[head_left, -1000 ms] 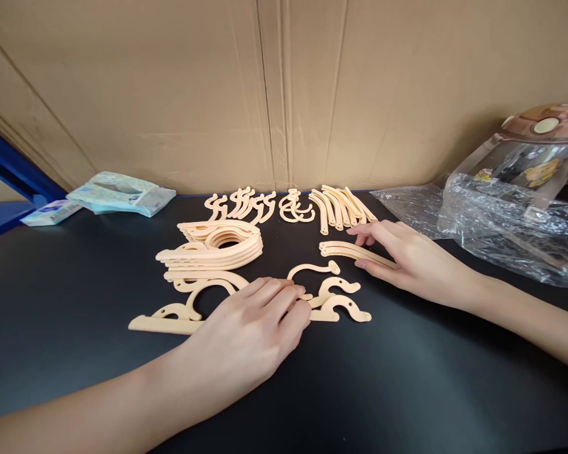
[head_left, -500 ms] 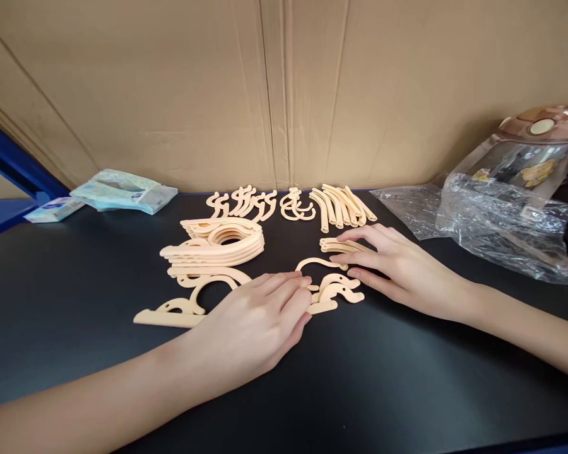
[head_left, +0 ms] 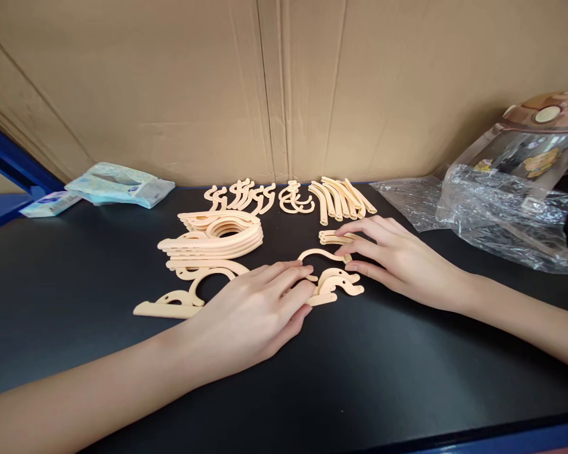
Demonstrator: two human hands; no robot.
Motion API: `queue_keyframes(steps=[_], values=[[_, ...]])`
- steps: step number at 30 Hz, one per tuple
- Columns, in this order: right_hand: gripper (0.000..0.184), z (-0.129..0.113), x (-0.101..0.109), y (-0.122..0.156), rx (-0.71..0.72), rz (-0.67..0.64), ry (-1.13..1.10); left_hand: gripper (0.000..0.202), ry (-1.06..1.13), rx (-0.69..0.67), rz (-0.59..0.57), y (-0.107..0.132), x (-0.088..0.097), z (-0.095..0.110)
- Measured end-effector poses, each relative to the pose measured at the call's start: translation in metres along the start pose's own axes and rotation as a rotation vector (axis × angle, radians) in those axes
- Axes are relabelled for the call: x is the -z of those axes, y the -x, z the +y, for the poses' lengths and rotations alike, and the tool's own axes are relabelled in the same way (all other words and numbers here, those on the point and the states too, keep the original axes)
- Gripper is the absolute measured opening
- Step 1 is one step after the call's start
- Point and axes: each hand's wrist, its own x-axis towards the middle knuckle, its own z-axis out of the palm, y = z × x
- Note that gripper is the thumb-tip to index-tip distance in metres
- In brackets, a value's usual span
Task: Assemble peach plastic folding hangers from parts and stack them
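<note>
My left hand (head_left: 260, 309) lies palm down over cream plastic folding-hanger parts, fingers close together and curled over; what sits beneath them is hidden. From under it, a long hanger arm (head_left: 165, 309) and a ring-shaped piece (head_left: 196, 287) stick out on the left. Short curved arms (head_left: 338, 280) show to its right. At a thin curved hook (head_left: 319, 253), the fingertips of my right hand (head_left: 392, 261) close on the right end, while the left end meets my left fingers. Two straight strips (head_left: 334, 237) lie just beyond the right fingertips.
Stacked hanger bodies (head_left: 213, 243) lie left of centre. Farther back are small hooks (head_left: 243, 197), round hooks (head_left: 296, 200) and a pile of curved strips (head_left: 341, 200). Tissue packs (head_left: 118, 184) lie back left; clear plastic bags (head_left: 506, 221) and a bottle (head_left: 534, 145) stand right. Cardboard (head_left: 170, 94) walls the back.
My right fingers have come onto the end of the curved hook, which has shifted slightly. My left hand stays nearly in place; the whole view has moved a little.
</note>
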Motion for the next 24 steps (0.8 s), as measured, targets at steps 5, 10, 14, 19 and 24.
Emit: queue_keyframes(steps=[5, 10, 14, 19, 24], values=[[0.016, 0.002, 0.005, 0.001, -0.033, 0.042, -0.033, 0.026, -0.066, -0.026, 0.028, -0.002, 0.002, 0.0], [0.013, 0.005, 0.009, 0.002, -0.075, 0.16, -0.088, 0.027, -0.154, -0.118, 0.028, -0.007, 0.008, 0.003], [0.014, 0.004, 0.012, 0.003, -0.134, 0.272, -0.165, 0.027, -0.229, -0.193, 0.07, -0.01, 0.009, 0.005], [0.024, 0.004, 0.012, 0.004, -0.325, 0.351, -0.424, 0.025, -0.204, -0.214, 0.021, -0.016, 0.006, 0.003], [0.037, 0.004, 0.013, 0.0, -0.397, 0.364, -0.72, 0.026, -0.174, -0.189, -0.037, -0.022, 0.003, 0.002]])
